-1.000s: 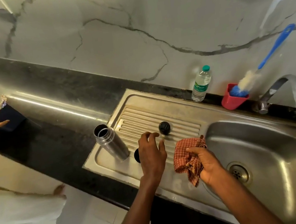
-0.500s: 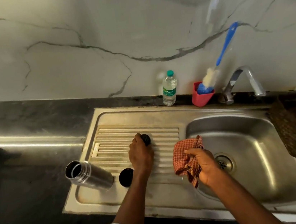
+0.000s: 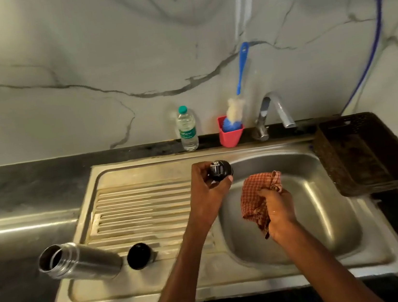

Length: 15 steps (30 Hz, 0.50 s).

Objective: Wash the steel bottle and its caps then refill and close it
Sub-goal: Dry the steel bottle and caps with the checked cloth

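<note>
A black tabletop (image 3: 21, 194) is carrying the steel sink (image 3: 290, 215); a red cup (image 3: 231, 135) is holding a brush (image 3: 237, 110). The left hand (image 3: 208, 192) is gripping a black cap (image 3: 220, 170), the right hand (image 3: 278, 210) a checked cloth (image 3: 256, 194).

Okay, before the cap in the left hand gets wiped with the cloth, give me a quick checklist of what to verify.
1. Small black cap held firmly by the left hand: ok, fingers curl round it.
2. Red checked cloth ready in the right hand: ok, bunched in the fingers.
3. Cap over the steel sink basin: ok, at its left rim.
4. Curved metal tap running: cannot tell, no stream visible.
5. Open steel bottle and the second black cap parked safely: ok, both on the ribbed drainboard.
</note>
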Each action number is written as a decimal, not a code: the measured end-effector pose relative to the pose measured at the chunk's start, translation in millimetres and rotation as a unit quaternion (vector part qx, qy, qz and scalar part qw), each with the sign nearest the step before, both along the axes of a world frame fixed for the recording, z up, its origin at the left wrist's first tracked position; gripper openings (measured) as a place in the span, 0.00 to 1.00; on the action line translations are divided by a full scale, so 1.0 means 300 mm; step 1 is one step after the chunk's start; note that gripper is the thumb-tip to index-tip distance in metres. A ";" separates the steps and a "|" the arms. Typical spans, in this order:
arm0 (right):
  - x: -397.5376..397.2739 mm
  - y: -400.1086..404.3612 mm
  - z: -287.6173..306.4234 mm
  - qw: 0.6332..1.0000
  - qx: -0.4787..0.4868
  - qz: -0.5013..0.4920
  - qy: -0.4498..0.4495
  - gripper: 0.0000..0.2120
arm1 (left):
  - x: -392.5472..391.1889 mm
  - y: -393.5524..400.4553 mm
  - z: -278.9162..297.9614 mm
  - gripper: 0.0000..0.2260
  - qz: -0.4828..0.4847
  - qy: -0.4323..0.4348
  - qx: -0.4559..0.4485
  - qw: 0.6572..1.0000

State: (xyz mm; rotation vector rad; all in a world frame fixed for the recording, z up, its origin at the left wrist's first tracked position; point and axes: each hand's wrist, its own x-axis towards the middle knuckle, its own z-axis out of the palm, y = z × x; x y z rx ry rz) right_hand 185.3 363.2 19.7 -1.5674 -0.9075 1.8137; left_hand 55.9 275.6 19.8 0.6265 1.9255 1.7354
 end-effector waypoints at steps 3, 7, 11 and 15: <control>0.067 0.061 0.035 1.000 0.019 -0.021 0.009 0.08 | 0.062 0.066 -0.021 0.24 -0.023 0.046 -0.079 0.996; 0.142 0.131 0.039 0.999 0.031 -0.040 0.007 0.09 | 0.138 0.095 -0.065 0.24 -0.018 0.095 -0.184 0.978; 0.175 0.168 0.026 0.999 0.033 -0.033 0.003 0.11 | 0.161 0.131 -0.022 0.23 0.019 0.054 -0.140 0.989; 0.175 0.183 0.024 1.000 0.028 -0.006 0.009 0.11 | 0.193 0.151 -0.013 0.25 -0.015 0.058 -0.115 0.991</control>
